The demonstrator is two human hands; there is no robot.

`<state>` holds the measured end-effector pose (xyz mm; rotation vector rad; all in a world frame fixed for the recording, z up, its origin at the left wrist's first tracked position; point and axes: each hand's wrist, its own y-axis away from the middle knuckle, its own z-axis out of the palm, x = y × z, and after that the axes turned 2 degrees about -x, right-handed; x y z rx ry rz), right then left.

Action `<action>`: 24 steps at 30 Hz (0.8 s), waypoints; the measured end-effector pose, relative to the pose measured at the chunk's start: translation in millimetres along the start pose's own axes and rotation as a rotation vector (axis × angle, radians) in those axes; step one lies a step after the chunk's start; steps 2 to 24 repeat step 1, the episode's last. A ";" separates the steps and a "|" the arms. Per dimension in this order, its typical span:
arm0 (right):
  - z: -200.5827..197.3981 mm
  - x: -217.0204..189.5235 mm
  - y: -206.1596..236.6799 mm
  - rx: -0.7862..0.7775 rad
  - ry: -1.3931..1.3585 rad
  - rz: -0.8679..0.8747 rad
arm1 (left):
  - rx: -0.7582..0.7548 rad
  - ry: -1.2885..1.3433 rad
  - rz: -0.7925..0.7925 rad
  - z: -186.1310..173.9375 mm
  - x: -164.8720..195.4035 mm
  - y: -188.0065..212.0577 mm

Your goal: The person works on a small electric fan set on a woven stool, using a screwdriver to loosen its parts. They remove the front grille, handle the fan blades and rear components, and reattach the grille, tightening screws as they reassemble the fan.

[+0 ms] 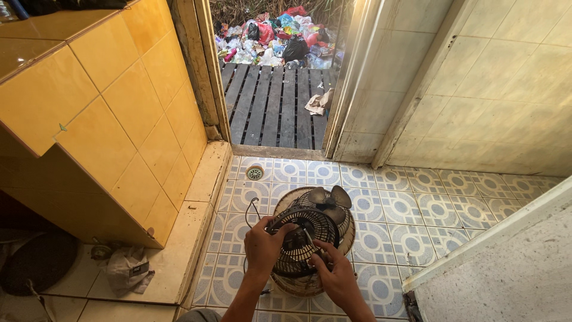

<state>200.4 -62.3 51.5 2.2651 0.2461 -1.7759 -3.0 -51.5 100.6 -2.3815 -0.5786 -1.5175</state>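
Both hands work on a round wire fan guard (307,238). Left hand (264,245) closes its fingers around the dark metal rim, and right hand (338,275) pinches the lower edge of the grille. It sits on a woven, basket-like round base (348,235) on the patterned blue tile floor (417,209). Dark plastic fan blades (330,200) lie just behind. Glossy orange tiles (119,107) cover the wall at left.

You worked over a floor of pale square tiles (381,206) patterned with blue-grey circles. The round wire fan grille (307,235) was black, the woven basket (348,235) under it tan, and the glazed wall tiles (131,101) orange-yellow.
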 end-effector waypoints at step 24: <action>-0.8 13.8 -3.6 0.000 -0.060 0.044 | 0.007 0.009 0.014 0.0 0.3 0.7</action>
